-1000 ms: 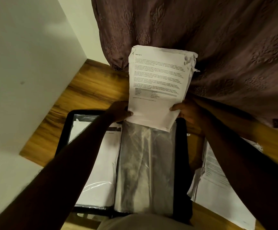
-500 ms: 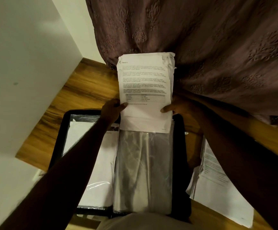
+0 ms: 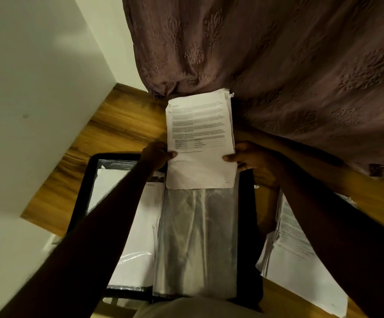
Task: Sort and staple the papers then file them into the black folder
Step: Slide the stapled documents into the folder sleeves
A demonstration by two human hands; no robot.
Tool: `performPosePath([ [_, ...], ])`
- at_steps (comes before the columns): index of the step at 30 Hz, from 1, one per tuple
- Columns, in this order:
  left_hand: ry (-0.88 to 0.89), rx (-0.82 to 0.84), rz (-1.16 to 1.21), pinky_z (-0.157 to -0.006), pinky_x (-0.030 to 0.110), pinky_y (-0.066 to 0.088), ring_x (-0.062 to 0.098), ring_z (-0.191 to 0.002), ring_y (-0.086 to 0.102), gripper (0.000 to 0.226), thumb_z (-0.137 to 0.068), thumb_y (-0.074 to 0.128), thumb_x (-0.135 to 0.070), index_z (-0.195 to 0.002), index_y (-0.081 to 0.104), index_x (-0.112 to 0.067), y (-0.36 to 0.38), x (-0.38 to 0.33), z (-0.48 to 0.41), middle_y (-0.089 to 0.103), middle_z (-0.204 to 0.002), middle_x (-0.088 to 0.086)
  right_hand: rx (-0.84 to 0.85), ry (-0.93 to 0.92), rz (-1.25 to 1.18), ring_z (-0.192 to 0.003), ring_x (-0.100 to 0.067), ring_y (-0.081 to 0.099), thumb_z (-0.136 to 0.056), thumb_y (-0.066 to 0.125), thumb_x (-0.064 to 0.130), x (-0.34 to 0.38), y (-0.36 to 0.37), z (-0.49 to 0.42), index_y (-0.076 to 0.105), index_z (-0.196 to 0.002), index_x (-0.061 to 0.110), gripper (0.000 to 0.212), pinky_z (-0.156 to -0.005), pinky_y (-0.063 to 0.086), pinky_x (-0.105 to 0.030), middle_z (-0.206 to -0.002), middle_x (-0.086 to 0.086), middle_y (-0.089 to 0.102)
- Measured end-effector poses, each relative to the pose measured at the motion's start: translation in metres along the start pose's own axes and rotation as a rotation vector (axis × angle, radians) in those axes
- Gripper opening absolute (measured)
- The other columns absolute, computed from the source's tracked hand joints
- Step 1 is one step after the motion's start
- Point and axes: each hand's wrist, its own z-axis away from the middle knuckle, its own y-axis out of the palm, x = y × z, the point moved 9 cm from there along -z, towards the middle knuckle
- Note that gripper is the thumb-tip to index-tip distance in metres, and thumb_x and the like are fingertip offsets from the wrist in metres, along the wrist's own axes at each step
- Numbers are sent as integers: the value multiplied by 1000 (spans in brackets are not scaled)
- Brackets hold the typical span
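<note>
1. Now, from a head-worn camera looking down, a person holds a thick stack of papers point(image 3: 200, 138) above an open black folder point(image 3: 80, 203) that lies at the near edge of a wooden tabletop point(image 3: 117, 125).
2. What could go wrong: the stack's lower edge sits right at the mouth of a clear plastic sleeve point(image 3: 197, 237) in the folder's right half. Neither hand holds that mouth open, so the thin plastic could likely buckle or be pushed along instead of taking the papers.
3. The stack's top right corner looks ragged and uneven. Whether a staple binds it cannot be seen, and loose sheets might fan out or snag.
4. The left hand point(image 3: 156, 154) pinches the stack's left edge, thumb on the printed face. The other fingers are hidden beneath.
5. The right hand point(image 3: 248, 159) pinches the right edge the same way, thumb on top.
6. The stack lies between the two hands. It reaches from the sleeve's mouth toward the tabletop's far edge, where a brown curtain point(image 3: 278, 65) hangs.
7. More loose papers point(image 3: 301, 260) lie just beside the folder, toward the tabletop's right edge and under the right forearm.
</note>
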Motion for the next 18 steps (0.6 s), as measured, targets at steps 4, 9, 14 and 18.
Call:
performPosePath([
  [4,-54,92,68,-98,46,54,32,-111,65,39,-83,82,-26,-115,72,-5,5,4,2,70,-122,14,-139,-59,-167,-103,-20,71,-91,71,20,15,-8,-4,67,-122,19,31,-91,57,-43,-109,2,75],
  [9,-21,130,-170,-99,41,52,32,-114,63,48,-88,75,-37,-126,66,-10,5,-7,5,67,-128,14,-183,-56,-221,-111,-21,65,-93,68,20,25,-2,-15,62,-130,25,38,-79,54,-37,-116,4,71],
  [14,311,-209,-257,-93,38,51,27,-115,58,54,-88,74,-39,-130,53,-13,-7,-51,35,59,-125,12,-181,-78,-97,-121,-29,59,-90,67,3,30,3,-22,58,-134,21,49,-95,51,-50,-132,-4,64],
  [18,539,226,-312,-93,33,50,9,-99,61,33,-91,66,-51,-111,67,-26,67,-89,63,70,-108,-5,-178,-114,-56,-121,-34,58,-82,74,5,34,7,-19,54,-139,19,62,-93,53,-56,-135,-8,62],
])
